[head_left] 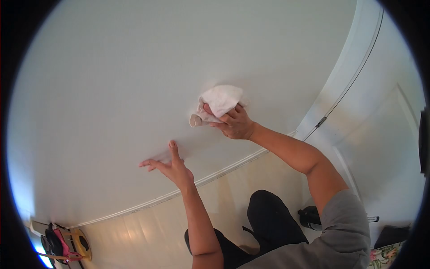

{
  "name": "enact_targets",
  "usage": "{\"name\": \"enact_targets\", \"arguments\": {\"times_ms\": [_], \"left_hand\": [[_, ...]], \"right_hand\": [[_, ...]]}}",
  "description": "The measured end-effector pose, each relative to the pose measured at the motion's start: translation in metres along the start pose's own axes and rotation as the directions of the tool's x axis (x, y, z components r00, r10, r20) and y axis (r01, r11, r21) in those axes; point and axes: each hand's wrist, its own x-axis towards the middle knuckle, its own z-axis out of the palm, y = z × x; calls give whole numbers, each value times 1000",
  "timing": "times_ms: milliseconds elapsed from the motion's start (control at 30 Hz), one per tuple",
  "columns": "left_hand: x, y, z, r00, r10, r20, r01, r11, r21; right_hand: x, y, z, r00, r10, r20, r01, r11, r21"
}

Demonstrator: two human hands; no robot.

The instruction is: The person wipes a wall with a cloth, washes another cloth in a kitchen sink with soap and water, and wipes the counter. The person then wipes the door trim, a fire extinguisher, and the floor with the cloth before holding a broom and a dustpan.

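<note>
A crumpled white cloth (222, 99) lies against the pale wall (112, 80), pressed there by my right hand (235, 123), whose fingers are wrapped into its lower right side. Lower and to the left, my left hand (172, 167) is near the same wall with its fingers spread and nothing in it. Whether its fingertips touch the wall is hard to tell. Part of the right hand's fingers is hidden by the cloth.
A white skirting strip (210, 178) runs along the wall's foot above the light floor (152, 228). At the right is a white door (380, 148) with a hinge. Bags (62, 244) stand at the lower left; a black object (309, 217) is beside my knee.
</note>
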Motion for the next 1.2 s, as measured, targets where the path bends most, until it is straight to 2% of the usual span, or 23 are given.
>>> {"name": "enact_targets", "arguments": {"times_ms": [67,133,167,233,267,300,333,400,433,467,500,533,567,600,667,733,800,900,933,1000,1033,1100,1200], "left_hand": [[6,-8,-1,997,77,6,-76,995,-57],[15,-21,-8,992,129,-14,-127,988,86],[18,-29,-12,991,134,-12,-133,988,74],[17,-34,-20,960,275,-44,-234,882,409],[17,-36,-21,962,269,-50,-227,888,401],[15,-40,-30,996,60,-68,-44,977,206],[13,-44,-38,989,-145,-42,145,989,6],[18,-69,-46,979,-204,-27,201,976,-83],[19,-79,-47,963,-270,-3,266,950,-166],[18,-84,-46,961,-278,-7,273,947,-168],[17,-87,-43,957,-279,81,291,915,-281],[16,-88,-41,949,-266,166,311,869,-385],[10,-87,-35,949,-274,158,315,871,-378],[1,-84,-26,951,-260,165,305,873,-381],[4,-77,-16,956,-242,165,288,877,-385],[11,-74,-11,926,-358,122,377,857,-352],[9,-64,-7,925,-353,139,379,833,-404],[5,-68,-9,918,-370,146,395,801,-450],[7,-68,-9,918,-370,146,395,804,-444],[8,-69,-9,919,-370,139,392,806,-444],[9,-70,-8,915,-382,127,397,802,-446],[9,-69,-7,916,-375,144,399,802,-444],[8,-69,-8,916,-377,140,400,814,-421]], "right_hand": [[-35,-13,17,995,-29,100,25,999,39],[-84,-40,29,950,21,312,-82,980,184],[-112,-54,34,943,-38,330,-58,959,278],[-114,-60,25,930,-110,352,-31,928,371],[-115,-57,21,895,-194,402,60,945,321],[-119,-63,16,853,-261,453,143,950,279],[-122,-56,15,836,-278,472,142,942,303],[-94,-43,7,934,-74,350,-9,973,229],[-65,-35,5,953,128,274,-174,973,151],[-25,-21,-4,969,204,137,-214,974,67],[12,0,-11,981,194,-10,-194,980,41],[54,13,-20,946,281,-163,-283,959,7],[80,17,-24,881,356,-313,-378,926,-11],[85,12,-21,879,364,-307,-383,924,0],[92,10,-12,804,413,-428,-475,879,-46],[46,-10,10,855,386,-347,-448,886,-119],[-26,-41,34,910,318,-265,-357,927,-116],[-120,-95,48,914,403,-49,-406,911,-71],[-117,-100,43,914,403,-53,-406,911,-71],[-102,-105,39,815,578,-51,-578,816,6],[-77,-96,34,813,579,-55,-580,815,2],[-23,-66,22,723,643,-253,-653,756,56],[-20,-64,26,739,610,-288,-645,763,-38]]}}
